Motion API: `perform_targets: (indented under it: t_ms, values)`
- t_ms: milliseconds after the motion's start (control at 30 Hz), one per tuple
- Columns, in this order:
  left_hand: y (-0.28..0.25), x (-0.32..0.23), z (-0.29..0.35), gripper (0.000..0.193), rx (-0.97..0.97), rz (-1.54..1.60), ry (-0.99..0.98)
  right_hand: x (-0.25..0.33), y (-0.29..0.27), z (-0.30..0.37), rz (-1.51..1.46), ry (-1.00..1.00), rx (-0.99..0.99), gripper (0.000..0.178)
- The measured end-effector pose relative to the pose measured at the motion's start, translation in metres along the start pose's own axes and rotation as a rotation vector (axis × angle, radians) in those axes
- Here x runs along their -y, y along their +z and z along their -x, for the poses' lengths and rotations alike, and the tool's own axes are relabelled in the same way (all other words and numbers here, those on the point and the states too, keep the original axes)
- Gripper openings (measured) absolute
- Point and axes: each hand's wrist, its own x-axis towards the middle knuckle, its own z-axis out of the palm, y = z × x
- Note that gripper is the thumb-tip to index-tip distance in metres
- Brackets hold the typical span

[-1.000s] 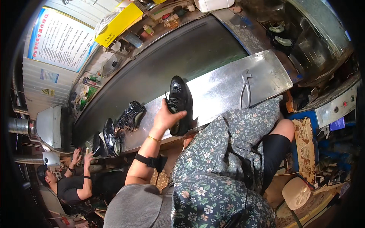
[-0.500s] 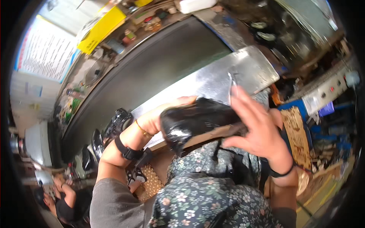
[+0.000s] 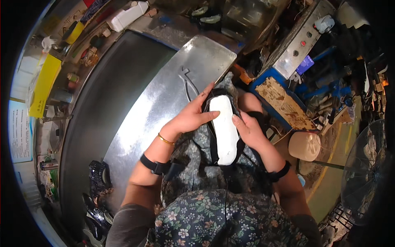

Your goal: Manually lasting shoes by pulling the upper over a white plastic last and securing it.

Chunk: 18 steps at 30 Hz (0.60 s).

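Note:
A glossy black shoe upper (image 3: pixel 214 146) lies over my lap with a long white, sole-shaped face (image 3: pixel 224 129) turned up. My left hand (image 3: pixel 191 117) grips its left side, the thumb lying on the white face and the fingers along the black edge. From the other side my right hand (image 3: pixel 250 131) holds it, thumb at the edge of the white. Most of the black sides are hidden beneath the white face and my hands. Just beyond my left hand, metal pliers (image 3: pixel 189 85) rest on a shiny metal sheet (image 3: pixel 140 111).
A dark belt-like surface (image 3: pixel 98 86) runs left of the sheet. Several glossy black shoes (image 3: pixel 98 179) stand at its near left end. At right are a machine panel with knobs (image 3: pixel 302 43), a worn board (image 3: pixel 284 103), a pale plastic jug (image 3: pixel 304 146) and a fan (image 3: pixel 364 173).
The shoe upper has turned from its glossy black side to its white face and come nearer my lap. My right hand, spread before, now grips it. The whole view has swung round.

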Motion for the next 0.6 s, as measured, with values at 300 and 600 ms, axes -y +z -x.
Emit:
perform_targets:
  t_ms: [300,600]
  values:
    - [-0.001,0.007,-0.027,0.067,-0.091,0.221,-0.078,0.006,-0.021,-0.037,-0.156,0.012,0.248,0.037]
    - [0.014,0.016,-0.010,0.062,-0.115,0.262,-0.170,0.004,0.025,-0.010,-0.564,0.801,-0.041,0.072]
